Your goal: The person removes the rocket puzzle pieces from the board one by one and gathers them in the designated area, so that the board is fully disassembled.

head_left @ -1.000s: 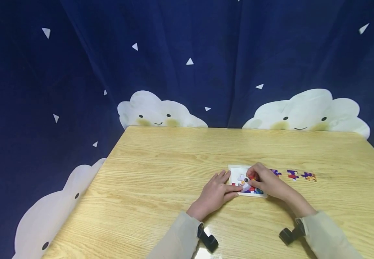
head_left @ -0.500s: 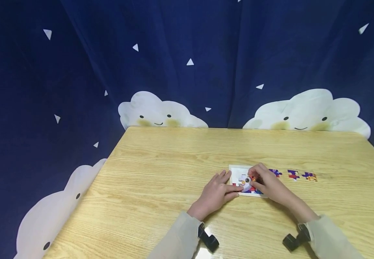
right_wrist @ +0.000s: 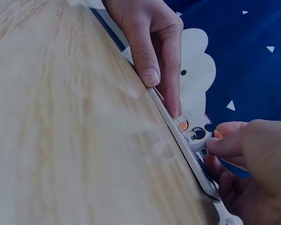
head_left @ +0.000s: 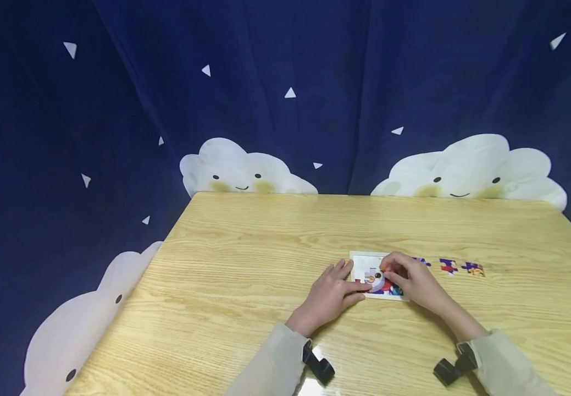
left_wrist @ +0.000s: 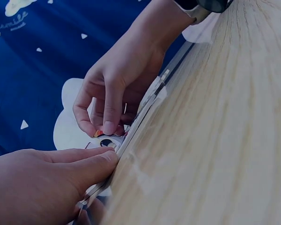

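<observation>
A small jigsaw puzzle with a white frame [head_left: 364,254] lies on the table, a white character with a dark eye partly assembled inside it. My left hand [head_left: 328,296] rests on the frame's left side, its index finger stretched over the assembled pieces and its thumb along the near edge. At the puzzle's right part, my right hand [head_left: 416,280] pinches a puzzle piece [right_wrist: 218,133] showing orange between thumb and index finger. The fingers cover most of that piece. In the left wrist view, the right hand [left_wrist: 124,84] bends down over the puzzle, near the left fingertips.
Loose puzzle pieces lie right of the frame: one partly behind the right hand, a purple and red one [head_left: 447,266] and a purple and orange one [head_left: 474,269]. Behind the wooden table [head_left: 245,247] hangs a dark blue curtain [head_left: 245,66] with clouds.
My right hand has shifted slightly right, its fingers now raised a little around the piece, and orange shows at the fingertips. My left hand stays put on the frame.
</observation>
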Motion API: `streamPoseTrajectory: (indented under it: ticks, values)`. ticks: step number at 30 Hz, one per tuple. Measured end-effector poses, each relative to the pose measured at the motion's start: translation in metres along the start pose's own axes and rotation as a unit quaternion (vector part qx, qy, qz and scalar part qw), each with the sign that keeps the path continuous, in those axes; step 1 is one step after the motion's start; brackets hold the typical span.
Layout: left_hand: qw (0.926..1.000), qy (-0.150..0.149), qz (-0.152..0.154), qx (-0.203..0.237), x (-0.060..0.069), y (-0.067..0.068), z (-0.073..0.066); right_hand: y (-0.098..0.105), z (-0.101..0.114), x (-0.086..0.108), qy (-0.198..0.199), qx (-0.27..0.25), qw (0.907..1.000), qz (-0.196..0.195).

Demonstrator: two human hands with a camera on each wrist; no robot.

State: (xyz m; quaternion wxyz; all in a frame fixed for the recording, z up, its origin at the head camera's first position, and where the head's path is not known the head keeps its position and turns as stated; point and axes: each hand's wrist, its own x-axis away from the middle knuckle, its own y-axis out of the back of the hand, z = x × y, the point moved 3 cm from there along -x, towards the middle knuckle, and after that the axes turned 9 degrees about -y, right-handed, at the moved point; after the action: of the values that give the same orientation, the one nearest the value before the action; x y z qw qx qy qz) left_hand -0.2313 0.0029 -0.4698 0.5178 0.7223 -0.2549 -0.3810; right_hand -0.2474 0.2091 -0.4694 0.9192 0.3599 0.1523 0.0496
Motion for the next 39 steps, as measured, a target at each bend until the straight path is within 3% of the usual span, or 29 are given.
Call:
streamPoseTrajectory:
  ticks: [9, 16, 27, 32, 39]
  values:
    - [0.9999, -0.003, 0.001, -0.014, 0.0001, 0.0002, -0.0009, 0.0007, 0.0017, 0.0000, 0.006, -0.009, 0.9999, -0.003]
    - [0.9992, -0.005, 0.019, -0.036, -0.0014, 0.0003, -0.0027, 0.0006, 0.0004, 0.0008, 0.017, -0.003, 0.9998, -0.003]
    - [0.9922, -0.029, 0.023, -0.119, -0.0038, -0.0019, -0.0052, 0.0019, 0.0009, -0.0012, 0.031, 0.002, 0.9995, 0.004]
    - [0.9910, -0.023, 0.039, -0.126, -0.0040, -0.0023, -0.0069, 0.0020, 0.0010, -0.0011, 0.039, -0.006, 0.9992, 0.007]
    - [0.9907, -0.028, 0.030, -0.130, -0.0041, -0.0037, -0.0065, 0.0042, 0.0027, 0.0002, 0.003, -0.033, 0.9995, 0.002]
